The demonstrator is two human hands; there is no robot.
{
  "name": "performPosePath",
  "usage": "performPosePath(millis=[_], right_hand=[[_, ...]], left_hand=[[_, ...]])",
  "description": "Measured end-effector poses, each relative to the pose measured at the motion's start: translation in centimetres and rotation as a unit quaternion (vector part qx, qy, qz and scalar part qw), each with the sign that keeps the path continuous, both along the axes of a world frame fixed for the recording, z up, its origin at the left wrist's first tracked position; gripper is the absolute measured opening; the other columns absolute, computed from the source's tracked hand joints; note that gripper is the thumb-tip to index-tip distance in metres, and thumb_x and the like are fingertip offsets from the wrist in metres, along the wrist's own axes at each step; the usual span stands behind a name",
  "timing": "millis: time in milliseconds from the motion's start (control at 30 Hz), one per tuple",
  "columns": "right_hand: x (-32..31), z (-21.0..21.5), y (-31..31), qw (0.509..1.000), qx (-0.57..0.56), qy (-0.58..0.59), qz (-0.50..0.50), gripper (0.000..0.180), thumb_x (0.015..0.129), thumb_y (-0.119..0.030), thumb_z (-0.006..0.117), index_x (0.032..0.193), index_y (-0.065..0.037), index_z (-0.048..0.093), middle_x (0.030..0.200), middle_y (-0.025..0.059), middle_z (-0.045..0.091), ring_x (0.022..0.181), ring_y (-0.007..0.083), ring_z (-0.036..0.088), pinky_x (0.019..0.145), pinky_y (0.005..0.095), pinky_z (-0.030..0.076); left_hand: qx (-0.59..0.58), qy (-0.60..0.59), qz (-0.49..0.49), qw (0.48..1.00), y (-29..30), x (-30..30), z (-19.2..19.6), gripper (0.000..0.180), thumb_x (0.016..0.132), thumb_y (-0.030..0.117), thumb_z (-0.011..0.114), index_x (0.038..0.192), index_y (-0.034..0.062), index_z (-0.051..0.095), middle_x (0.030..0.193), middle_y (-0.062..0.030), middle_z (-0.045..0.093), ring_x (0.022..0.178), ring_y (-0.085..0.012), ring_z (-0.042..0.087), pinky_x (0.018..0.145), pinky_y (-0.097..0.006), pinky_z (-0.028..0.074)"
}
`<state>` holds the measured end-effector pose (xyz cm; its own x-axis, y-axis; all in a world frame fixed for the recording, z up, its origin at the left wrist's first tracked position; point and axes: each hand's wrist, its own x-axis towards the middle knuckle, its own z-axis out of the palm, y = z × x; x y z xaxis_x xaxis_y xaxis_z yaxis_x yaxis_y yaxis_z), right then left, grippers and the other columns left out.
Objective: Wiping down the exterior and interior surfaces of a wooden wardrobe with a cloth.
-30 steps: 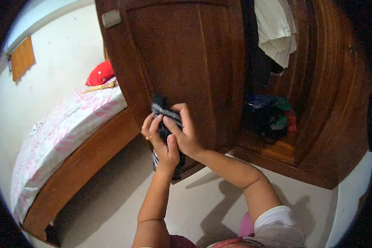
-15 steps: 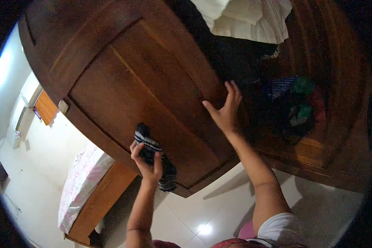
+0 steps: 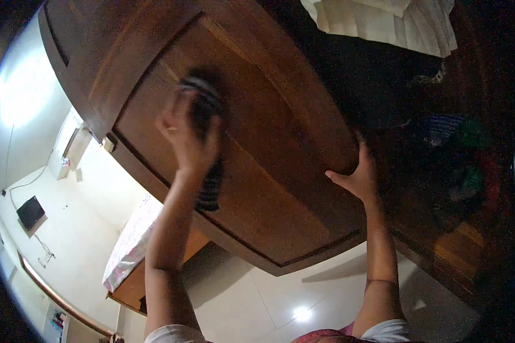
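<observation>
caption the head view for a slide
Left hand holds a dark striped cloth at a wooden wardrobe door, right hand at its edge.

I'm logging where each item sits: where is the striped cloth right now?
In the head view, left of centre, the striped cloth is in the left hand, in front of the wooden door.

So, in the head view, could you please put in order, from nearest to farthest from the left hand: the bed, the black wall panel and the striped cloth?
1. Striped cloth: in the left hand, in front of the wooden door.
2. Bed: lower left, beyond the door's edge.
3. Black wall panel: far left, on the white wall.
</observation>
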<state>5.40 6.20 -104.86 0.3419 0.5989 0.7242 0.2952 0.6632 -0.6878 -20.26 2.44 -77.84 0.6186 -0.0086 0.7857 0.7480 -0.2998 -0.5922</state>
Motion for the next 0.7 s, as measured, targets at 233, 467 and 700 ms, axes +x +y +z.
performPosePath(millis=[233, 467, 700], right_hand=[[-0.6, 0.9, -1.2, 0.999, -0.041, -0.002, 0.009, 0.101, 0.061, -0.036, 0.085, 0.139, 0.002, 0.032, 0.129, 0.0231, 0.049, 0.118, 0.0368, 0.05, 0.1, 0.0463, 0.04], [-1.4, 0.8, -1.9, 1.0, -0.018, 0.017, 0.004, 0.099, 0.06, -0.037, 0.085, 0.136, 0.002, 0.034, 0.127, 0.0234, 0.049, 0.118, 0.0361, 0.05, 0.099, 0.047, 0.041], [-1.5, 0.6, -2.1, 0.999, -0.023, -0.014, -0.031, 0.102, 0.058, -0.039, 0.085, 0.136, 0.001, 0.034, 0.129, 0.0236, 0.046, 0.119, 0.0361, 0.048, 0.1, 0.0464, 0.04]], left_hand=[[-0.136, 0.428, 0.02, 0.893, 0.4, 3.6, -10.6, 0.053, 0.079, 0.025, 0.064, 0.129, 0.0322, 0.049, 0.137, -0.0079, 0.043, 0.124, -0.0302, 0.038, 0.09, -0.051, 0.038], [0.121, 0.008, -0.101, 0.988, 3.0, 7.1, 5.1, 0.052, 0.086, 0.02, 0.06, 0.134, 0.01, 0.041, 0.131, -0.0183, 0.044, 0.119, -0.0355, 0.039, 0.1, -0.051, 0.028], [-0.03, 0.137, 0.034, 0.99, 2.1, 12.8, -1.8, 0.048, 0.081, 0.02, 0.061, 0.127, 0.0139, 0.049, 0.131, -0.0114, 0.05, 0.12, -0.0323, 0.045, 0.103, -0.051, 0.027]])
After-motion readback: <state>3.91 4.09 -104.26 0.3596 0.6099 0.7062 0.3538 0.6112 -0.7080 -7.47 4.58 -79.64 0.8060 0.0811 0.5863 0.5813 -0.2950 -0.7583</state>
